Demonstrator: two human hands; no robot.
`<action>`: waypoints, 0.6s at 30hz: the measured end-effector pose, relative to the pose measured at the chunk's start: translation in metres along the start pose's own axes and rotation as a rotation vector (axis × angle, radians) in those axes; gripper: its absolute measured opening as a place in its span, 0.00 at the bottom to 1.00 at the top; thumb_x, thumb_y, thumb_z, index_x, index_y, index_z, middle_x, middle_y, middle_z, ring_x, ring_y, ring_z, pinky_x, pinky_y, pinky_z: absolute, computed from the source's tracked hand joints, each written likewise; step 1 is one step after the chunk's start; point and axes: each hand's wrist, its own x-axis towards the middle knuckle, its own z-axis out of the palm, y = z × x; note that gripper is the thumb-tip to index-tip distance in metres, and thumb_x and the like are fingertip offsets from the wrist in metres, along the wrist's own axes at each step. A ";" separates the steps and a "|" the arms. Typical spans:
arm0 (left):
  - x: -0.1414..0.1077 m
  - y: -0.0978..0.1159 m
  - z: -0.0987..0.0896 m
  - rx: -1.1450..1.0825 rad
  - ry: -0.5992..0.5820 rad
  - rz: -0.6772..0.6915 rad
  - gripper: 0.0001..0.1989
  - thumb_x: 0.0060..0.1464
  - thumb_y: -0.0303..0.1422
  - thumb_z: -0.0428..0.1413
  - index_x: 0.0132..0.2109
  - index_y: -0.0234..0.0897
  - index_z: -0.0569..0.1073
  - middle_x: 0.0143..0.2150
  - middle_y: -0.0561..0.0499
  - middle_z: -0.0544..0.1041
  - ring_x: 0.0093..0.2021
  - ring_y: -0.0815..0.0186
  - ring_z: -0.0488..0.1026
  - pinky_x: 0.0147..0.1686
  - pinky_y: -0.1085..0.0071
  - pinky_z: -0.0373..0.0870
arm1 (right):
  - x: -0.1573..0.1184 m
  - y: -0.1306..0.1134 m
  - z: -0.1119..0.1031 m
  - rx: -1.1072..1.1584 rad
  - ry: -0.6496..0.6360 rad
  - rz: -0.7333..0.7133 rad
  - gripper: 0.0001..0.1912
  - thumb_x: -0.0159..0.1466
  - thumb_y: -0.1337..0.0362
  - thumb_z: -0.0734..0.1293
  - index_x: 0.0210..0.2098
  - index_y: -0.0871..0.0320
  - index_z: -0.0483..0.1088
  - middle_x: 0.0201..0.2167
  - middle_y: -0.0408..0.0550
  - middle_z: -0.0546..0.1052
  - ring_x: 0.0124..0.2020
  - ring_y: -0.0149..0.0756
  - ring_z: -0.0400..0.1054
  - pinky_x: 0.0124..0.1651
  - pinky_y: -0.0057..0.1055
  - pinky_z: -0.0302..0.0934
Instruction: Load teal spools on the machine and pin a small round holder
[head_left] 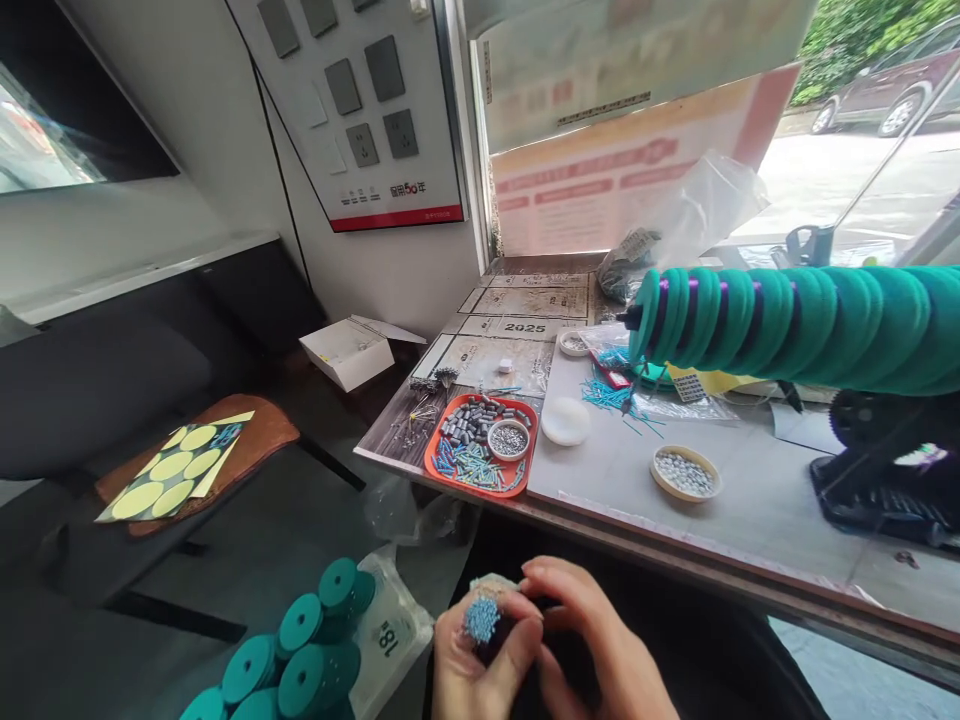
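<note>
Below the table edge, my left hand (469,665) is closed around a bundle of thin blue sticks (481,620), whose ends face the camera. A pale wrapping shows on one of its fingers. My right hand (600,635) meets it from the right, fingers curled and fingertips together at the left thumb and forefinger. Whatever those fingertips pinch is hidden. Nearest on the table is an orange tray (430,462) of grey cylinders, blue and pale green small rods and a white dish (491,450) of tiny metallic pieces.
A dish of whitish beads (686,474) and a white round lid (566,422) lie on the table. Loose blue sticks (600,390) are behind them. A spindle of green discs (795,325) juts in from the right. More green rolls (304,650) stand low at the left beside a stool (274,415).
</note>
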 end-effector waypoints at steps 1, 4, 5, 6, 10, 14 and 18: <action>0.000 0.000 0.001 -0.032 0.013 -0.006 0.16 0.37 0.46 0.65 0.22 0.37 0.76 0.23 0.50 0.74 0.27 0.64 0.70 0.31 0.72 0.67 | 0.002 0.003 -0.002 0.031 -0.028 0.020 0.25 0.59 0.75 0.58 0.55 0.54 0.56 0.45 0.51 0.72 0.41 0.34 0.73 0.37 0.23 0.71; 0.000 -0.001 0.000 -0.151 0.049 -0.089 0.15 0.35 0.43 0.67 0.24 0.36 0.76 0.24 0.52 0.72 0.23 0.71 0.65 0.25 0.77 0.63 | 0.002 0.010 -0.008 0.016 -0.023 0.073 0.25 0.59 0.75 0.59 0.54 0.54 0.56 0.45 0.51 0.70 0.42 0.34 0.72 0.39 0.24 0.71; 0.001 -0.001 0.000 -0.179 0.055 -0.118 0.15 0.35 0.42 0.67 0.24 0.36 0.76 0.24 0.53 0.72 0.21 0.73 0.62 0.22 0.78 0.60 | 0.002 0.010 -0.011 -0.002 -0.009 0.067 0.24 0.58 0.75 0.59 0.54 0.54 0.56 0.46 0.51 0.69 0.44 0.35 0.71 0.42 0.26 0.70; 0.001 -0.002 -0.001 -0.189 0.056 -0.133 0.14 0.35 0.42 0.67 0.25 0.35 0.76 0.24 0.53 0.71 0.20 0.74 0.60 0.20 0.78 0.57 | 0.001 0.010 -0.013 -0.019 0.006 0.049 0.24 0.58 0.75 0.59 0.53 0.54 0.57 0.46 0.51 0.69 0.46 0.36 0.70 0.44 0.28 0.70; 0.001 -0.004 0.000 -0.125 0.048 -0.063 0.12 0.38 0.40 0.66 0.24 0.36 0.76 0.25 0.52 0.73 0.25 0.70 0.65 0.24 0.77 0.61 | 0.001 0.004 -0.021 -0.008 0.184 -0.069 0.27 0.57 0.78 0.61 0.54 0.54 0.58 0.49 0.51 0.66 0.52 0.37 0.64 0.51 0.33 0.66; -0.002 -0.003 0.002 -0.087 0.028 -0.028 0.11 0.40 0.40 0.65 0.24 0.37 0.76 0.24 0.52 0.74 0.29 0.66 0.69 0.34 0.74 0.65 | 0.004 -0.001 -0.013 0.073 0.202 0.052 0.25 0.59 0.76 0.59 0.54 0.54 0.58 0.51 0.52 0.66 0.54 0.38 0.62 0.52 0.36 0.64; -0.003 -0.001 0.003 -0.092 0.027 -0.047 0.11 0.39 0.41 0.65 0.25 0.38 0.77 0.25 0.52 0.75 0.29 0.65 0.70 0.33 0.74 0.65 | 0.006 0.003 -0.002 0.067 -0.095 0.136 0.23 0.60 0.72 0.58 0.55 0.55 0.54 0.43 0.49 0.72 0.36 0.30 0.72 0.38 0.23 0.69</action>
